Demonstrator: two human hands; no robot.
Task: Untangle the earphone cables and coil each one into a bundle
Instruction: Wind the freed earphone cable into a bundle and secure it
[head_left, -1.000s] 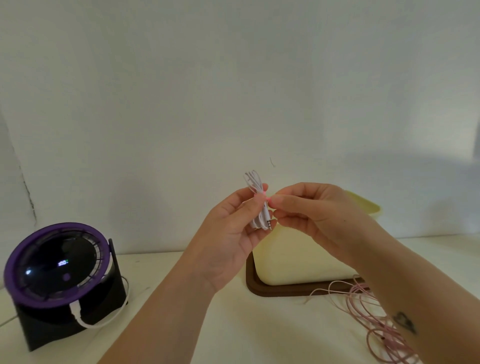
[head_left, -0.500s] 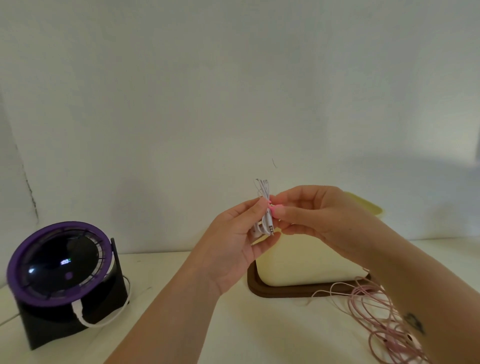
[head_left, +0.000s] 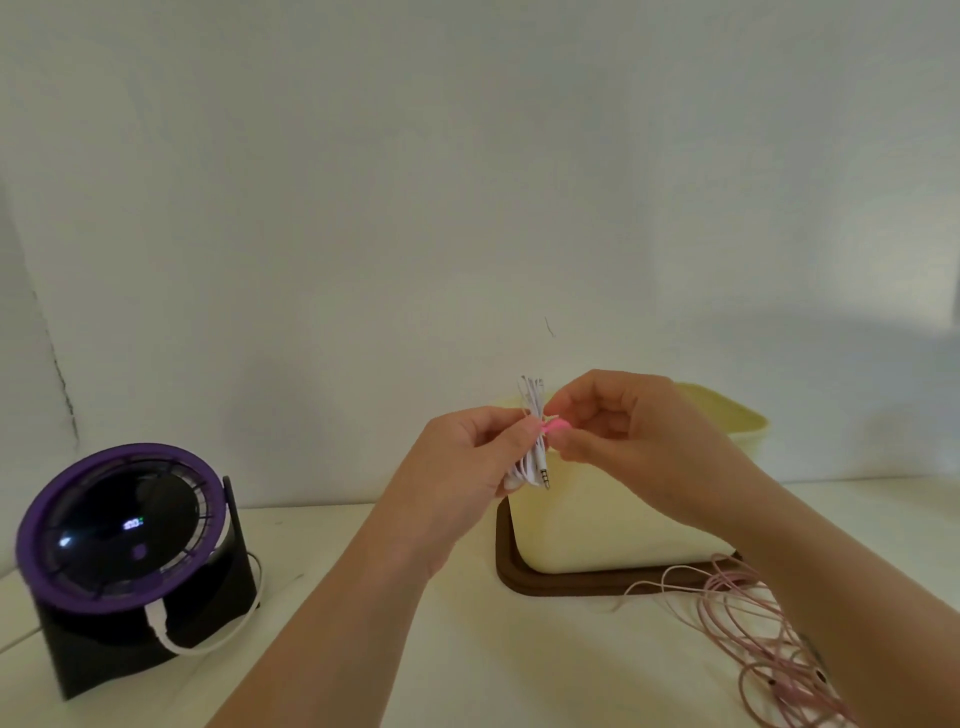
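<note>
The white earphone bundle (head_left: 535, 457), raised above the tabletop (head_left: 467, 649) before the cream box (head_left: 597, 525), is pinched in the narrow grip of the left hand (head_left: 457, 467); the right hand (head_left: 634, 436), pinching its middle, should likely bind it snugly so no loop slips.

Home tabletop (head_left: 311, 561), plain white wall (head_left: 467, 182), purple desk fan (head_left: 122, 525), cream box (head_left: 597, 525)

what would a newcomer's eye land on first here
First, dead centre, the white earphone bundle, raised in front of the wall and gripped by the left hand while the right hand pinches at its middle. Next come the purple-ringed black device on the table at far left and the loose pink cable sprawled at lower right, beside the cream box on its brown tray.
</note>
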